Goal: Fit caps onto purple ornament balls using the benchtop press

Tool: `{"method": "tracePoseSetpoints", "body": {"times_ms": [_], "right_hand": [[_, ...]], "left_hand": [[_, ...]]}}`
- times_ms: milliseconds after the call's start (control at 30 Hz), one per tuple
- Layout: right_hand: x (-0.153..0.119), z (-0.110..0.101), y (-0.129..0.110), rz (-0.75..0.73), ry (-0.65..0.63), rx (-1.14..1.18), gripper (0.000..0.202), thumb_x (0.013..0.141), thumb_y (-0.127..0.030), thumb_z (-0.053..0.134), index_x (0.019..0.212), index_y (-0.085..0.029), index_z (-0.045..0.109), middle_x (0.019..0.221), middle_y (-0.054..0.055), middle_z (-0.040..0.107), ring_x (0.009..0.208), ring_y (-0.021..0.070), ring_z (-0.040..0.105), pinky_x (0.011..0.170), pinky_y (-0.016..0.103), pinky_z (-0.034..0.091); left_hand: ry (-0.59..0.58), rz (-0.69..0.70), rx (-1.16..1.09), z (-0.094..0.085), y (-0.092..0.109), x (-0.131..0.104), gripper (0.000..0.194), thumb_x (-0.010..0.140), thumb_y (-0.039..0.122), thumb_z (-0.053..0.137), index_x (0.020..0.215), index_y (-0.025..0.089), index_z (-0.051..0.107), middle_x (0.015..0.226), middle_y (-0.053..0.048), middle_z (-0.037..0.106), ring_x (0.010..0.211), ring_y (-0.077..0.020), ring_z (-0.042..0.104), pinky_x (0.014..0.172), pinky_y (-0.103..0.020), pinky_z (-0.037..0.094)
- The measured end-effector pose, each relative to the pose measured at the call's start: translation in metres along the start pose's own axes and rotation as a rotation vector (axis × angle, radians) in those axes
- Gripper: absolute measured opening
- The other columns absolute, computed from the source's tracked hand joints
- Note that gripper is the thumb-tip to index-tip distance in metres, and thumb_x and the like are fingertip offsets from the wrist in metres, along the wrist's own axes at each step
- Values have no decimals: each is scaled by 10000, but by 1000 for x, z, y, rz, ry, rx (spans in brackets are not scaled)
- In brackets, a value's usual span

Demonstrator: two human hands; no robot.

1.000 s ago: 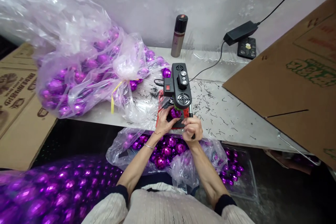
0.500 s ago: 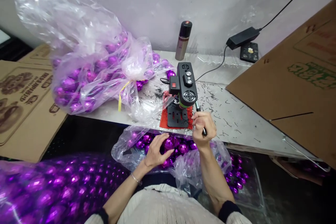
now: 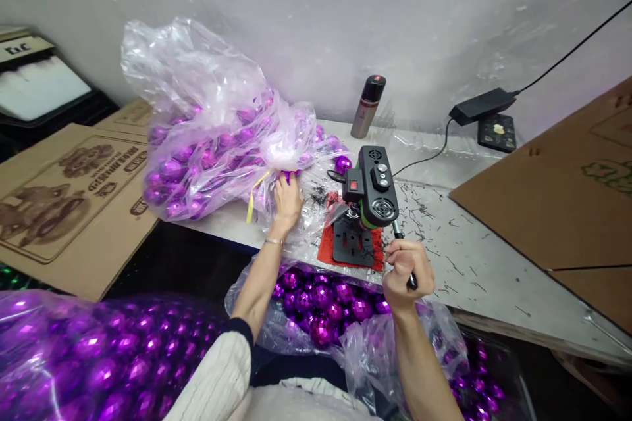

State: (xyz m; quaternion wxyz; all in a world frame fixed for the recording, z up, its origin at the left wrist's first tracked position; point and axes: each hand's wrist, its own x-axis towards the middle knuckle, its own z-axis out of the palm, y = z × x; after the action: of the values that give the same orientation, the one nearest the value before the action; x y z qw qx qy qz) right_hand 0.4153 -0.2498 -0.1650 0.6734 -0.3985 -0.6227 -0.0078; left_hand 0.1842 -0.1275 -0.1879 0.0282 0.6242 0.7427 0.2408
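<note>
Cardboard lay flattened far left of the small black bench press [image 3: 369, 200], a brown sheet [image 3: 69, 200] printed with dark ornamental figures and a line of lettering too skewed to read. Right of the press, a second brown cardboard panel [image 3: 567, 200] bore a green printed mark at the frame's edge, cut off and illegible. The press itself showed a red switch and grey buttons, with no brand legible.

The left hand [image 3: 285, 200] reached left of the press into the mouth of a large clear plastic bag of faceted purple baubles [image 3: 207, 145], fingers spread on the film and on a purple ball; whether it actually held one could not be told. The right hand [image 3: 407, 268] was closed in a fist around the press's black lever handle [image 3: 397, 231], just right of its red base mat [image 3: 351, 251].

Below the press, an open clear bag of more purple baubles [image 3: 320, 306] lay between the forearms, its far side hidden by them. Behind the press stood a slim metal spray can with a black cap [image 3: 368, 107], and a black power adapter [image 3: 481, 106] with its cable to the right.

The grey worktop [image 3: 469, 243] was strewn with thin dark wire clippings, against a pale, scuffed wall.
</note>
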Motion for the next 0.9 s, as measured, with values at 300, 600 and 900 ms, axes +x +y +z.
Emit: {"method": "tracePoseSetpoints", "body": {"times_ms": [300,600,900], "right_hand": [[-1,-1,0,6,-3,-2,271,941,-123,505,690,-208,562,628,-18,588,644,151,618,591,296,448],[-1,-1,0,8,-30,6,250,944,-124,507,717,-215,564,635,-16,590,658,157,627,601,304,451],[1,-1,1,-22,-45,-13,273,953,-127,504,699,-219,539,655,-8,601,676,151,627,606,305,450]], "left_hand": [[-192,-188,-169,9,-17,41,483,895,203,654,1367,136,576,1319,-200,639,1206,-332,636,1045,-450,502],[-341,-67,-749,28,-17,-38,629,681,357,895,1231,189,639,1248,-125,598,1156,-286,626,1077,-462,494],[-201,-114,-502,32,-17,-16,613,943,506,617,1426,138,535,1307,-206,633,1273,-367,600,1123,-490,431]]}}
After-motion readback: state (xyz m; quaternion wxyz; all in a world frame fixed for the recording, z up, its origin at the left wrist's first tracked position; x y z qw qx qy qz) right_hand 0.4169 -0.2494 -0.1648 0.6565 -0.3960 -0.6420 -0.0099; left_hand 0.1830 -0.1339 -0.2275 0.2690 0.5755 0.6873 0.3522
